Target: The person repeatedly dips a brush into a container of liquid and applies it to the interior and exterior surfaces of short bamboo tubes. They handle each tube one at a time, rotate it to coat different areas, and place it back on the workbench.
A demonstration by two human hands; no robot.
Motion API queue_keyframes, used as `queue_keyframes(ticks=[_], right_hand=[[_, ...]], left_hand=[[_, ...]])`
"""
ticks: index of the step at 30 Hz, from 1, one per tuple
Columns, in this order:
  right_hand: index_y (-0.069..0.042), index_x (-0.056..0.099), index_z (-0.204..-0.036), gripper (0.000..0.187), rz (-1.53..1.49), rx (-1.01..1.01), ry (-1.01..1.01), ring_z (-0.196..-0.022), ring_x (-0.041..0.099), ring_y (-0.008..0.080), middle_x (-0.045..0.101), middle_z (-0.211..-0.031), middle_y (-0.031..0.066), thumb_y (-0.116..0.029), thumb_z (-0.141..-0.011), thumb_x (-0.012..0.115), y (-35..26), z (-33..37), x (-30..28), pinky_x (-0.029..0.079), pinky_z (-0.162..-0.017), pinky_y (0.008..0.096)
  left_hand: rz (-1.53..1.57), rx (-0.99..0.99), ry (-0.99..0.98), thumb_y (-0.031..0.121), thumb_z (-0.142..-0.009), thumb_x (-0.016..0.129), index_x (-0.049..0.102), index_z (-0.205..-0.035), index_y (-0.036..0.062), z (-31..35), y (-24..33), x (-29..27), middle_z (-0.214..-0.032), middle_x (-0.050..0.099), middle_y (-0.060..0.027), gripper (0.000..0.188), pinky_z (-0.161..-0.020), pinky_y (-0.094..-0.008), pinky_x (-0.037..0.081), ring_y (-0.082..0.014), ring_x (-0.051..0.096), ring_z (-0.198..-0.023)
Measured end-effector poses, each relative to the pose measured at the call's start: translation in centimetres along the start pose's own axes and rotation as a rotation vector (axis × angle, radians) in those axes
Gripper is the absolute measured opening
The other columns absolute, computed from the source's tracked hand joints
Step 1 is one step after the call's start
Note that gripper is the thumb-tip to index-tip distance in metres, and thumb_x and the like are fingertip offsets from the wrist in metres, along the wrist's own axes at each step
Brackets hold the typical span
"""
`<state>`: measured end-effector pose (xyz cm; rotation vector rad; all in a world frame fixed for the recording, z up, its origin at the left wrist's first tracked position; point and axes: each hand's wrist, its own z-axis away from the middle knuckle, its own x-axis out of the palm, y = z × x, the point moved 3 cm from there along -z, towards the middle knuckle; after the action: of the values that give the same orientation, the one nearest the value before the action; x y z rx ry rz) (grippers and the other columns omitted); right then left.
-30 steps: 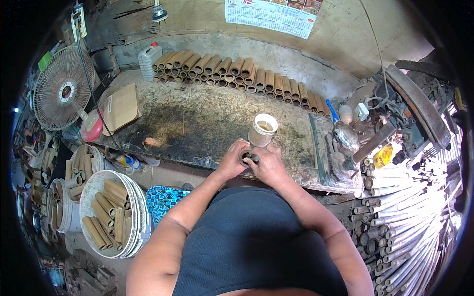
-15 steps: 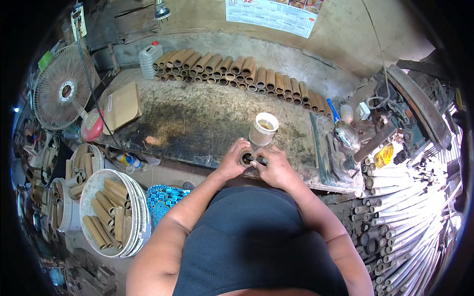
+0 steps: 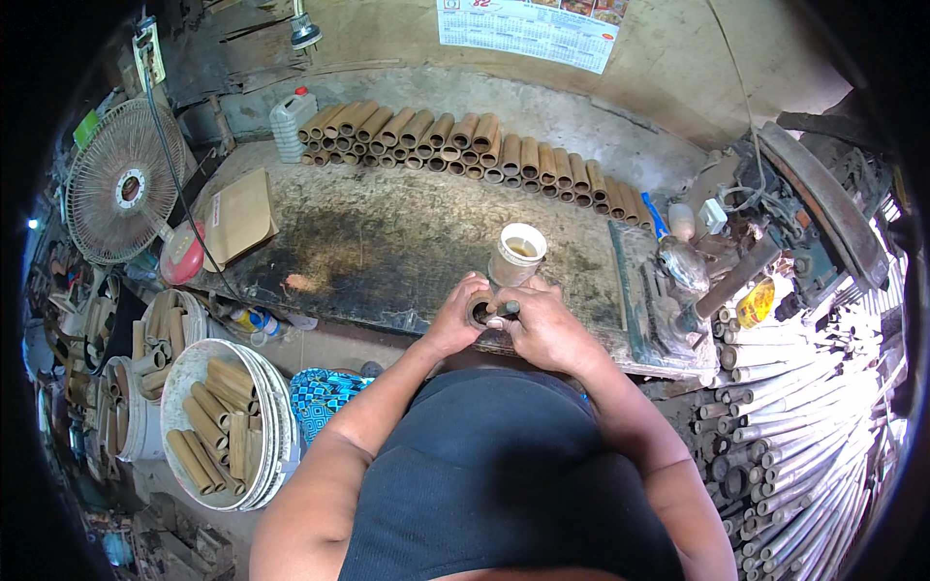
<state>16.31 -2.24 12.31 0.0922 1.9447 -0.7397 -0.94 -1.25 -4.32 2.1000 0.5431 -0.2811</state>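
Note:
My left hand (image 3: 459, 316) is closed around a short bamboo tube (image 3: 478, 310), its open end facing up toward me at the table's front edge. My right hand (image 3: 542, 324) grips a thin, dark-ended stick-like tool (image 3: 509, 308) at the tube's mouth. Part of that tool is hidden by the fingers, so its exact kind does not show. Just beyond both hands, a plastic tub (image 3: 520, 254) with a white rim stands on the worktable (image 3: 387, 232), holding some brownish stuff.
Stacked bamboo tubes (image 3: 436, 140) line the table's back, beside a jug (image 3: 292, 126). A cardboard piece (image 3: 238, 221) and a fan (image 3: 126, 182) are at left. Buckets (image 3: 276, 426) of tubes stand lower left. Tools (image 3: 686, 266) crowd the right end, above long bamboo poles (image 3: 785, 445).
My right hand has turned and the tool has tilted, its dark end now pointing more upward. The left hand still holds the tube in about the same place.

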Motion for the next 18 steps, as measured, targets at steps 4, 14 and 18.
queue_keyframes(ticks=[4,14,18], right_hand=[[-0.009,0.068,-0.111,0.029,0.073,0.103,-0.067,-0.110,0.060,0.0359,0.072,-0.106,0.0128,-0.002,-0.082,0.068,0.6,-0.8,1.3,0.041,-0.097,0.0477],[-0.010,0.068,-0.117,0.035,0.022,0.086,-0.079,-0.107,0.060,0.0358,0.072,-0.109,0.0143,-0.001,-0.083,0.065,0.2,-0.3,0.1,0.039,-0.097,0.0473],[-0.011,0.068,-0.115,0.035,0.023,0.111,-0.058,-0.107,0.060,0.0362,0.073,-0.109,0.0136,-0.002,-0.082,0.065,0.2,-1.6,1.0,0.039,-0.097,0.0481]], left_hand=[[0.025,-0.019,0.025,0.003,-0.072,0.084,0.048,-0.132,0.0073,-0.3,-0.1,0.1,-0.140,0.054,-0.0142,0.071,-0.118,-0.0423,0.038,-0.0343,0.047,-0.142],[-0.032,0.024,0.076,0.019,-0.069,0.095,0.051,-0.126,0.0071,-0.5,0.0,-1.1,-0.131,0.058,-0.0141,0.073,-0.106,-0.0418,0.049,-0.0341,0.058,-0.125],[0.037,0.070,0.106,0.011,-0.069,0.091,0.053,-0.127,0.0089,-0.5,-0.1,-0.9,-0.134,0.059,-0.0136,0.069,-0.107,-0.0401,0.048,-0.0314,0.059,-0.126]])
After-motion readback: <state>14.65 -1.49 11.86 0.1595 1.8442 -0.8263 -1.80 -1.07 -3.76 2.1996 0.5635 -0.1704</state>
